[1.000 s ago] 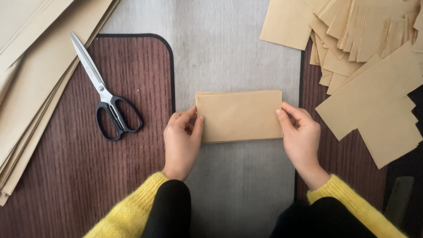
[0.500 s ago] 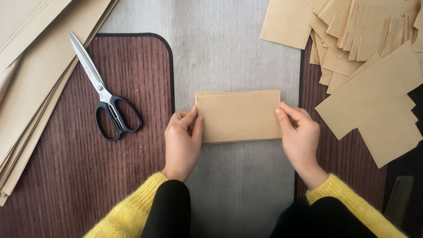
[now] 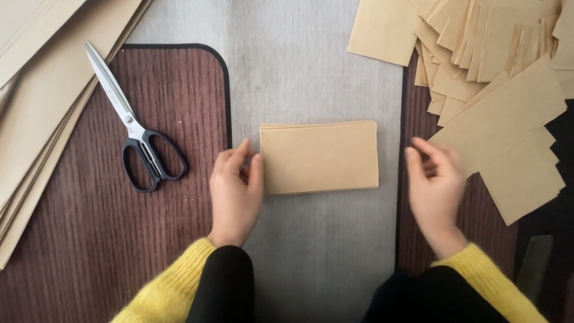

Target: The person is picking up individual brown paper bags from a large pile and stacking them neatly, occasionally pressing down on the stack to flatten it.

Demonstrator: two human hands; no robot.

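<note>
A folded tan paper rectangle (image 3: 320,157) lies flat on the grey surface (image 3: 311,72) in the middle. My left hand (image 3: 235,191) rests at its left edge, thumb touching the paper. My right hand (image 3: 435,185) hovers a short way off the right edge, fingers loosely apart and slightly blurred, holding nothing. Both arms wear yellow sleeves.
Black-handled scissors (image 3: 134,128) lie shut on the dark ribbed mat (image 3: 89,227) at left. Large tan sheets (image 3: 42,101) are stacked at the far left. A loose heap of cut tan pieces (image 3: 496,84) covers the upper right, over a second dark mat (image 3: 412,239).
My right hand has let go of the paper's right edge and drawn away to the right. My left hand stays at the left edge.
</note>
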